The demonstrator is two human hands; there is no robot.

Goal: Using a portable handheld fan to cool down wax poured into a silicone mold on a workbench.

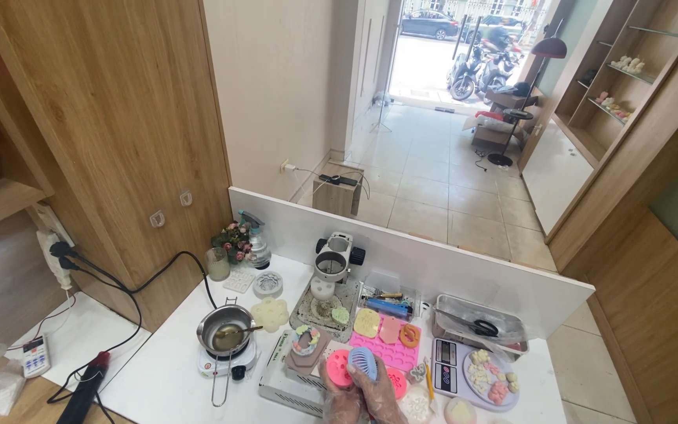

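The small blue oval silicone mould with ribbed slots (362, 363) sits at the bottom centre of the view, lifted just above the desk and held in gloved hands. The right hand (382, 396) wraps it from below and the right, fingers curled round its lower edge; the mould's long axis runs roughly upright, tilted a little to the left. The left hand (343, 400) comes up from below on the other side, in a clear plastic glove, touching or just beside a round pink silicone mould (339, 367) that lies against the blue one's left edge. Whether the left hand grips the pink mould or only steadies it I cannot tell, since the frame cuts both hands off low.

Just beyond the hands lies a flat pink silicone mat (386, 351) carrying pale cast shapes. To the right stands a digital scale with a plate of small pastel pieces (490, 379). To the left, a small steel pot on a white hotplate (227, 330) sits well apart. The white desk (166, 369) shows bare surface at its left; its front edge lies below the hands, out of view.
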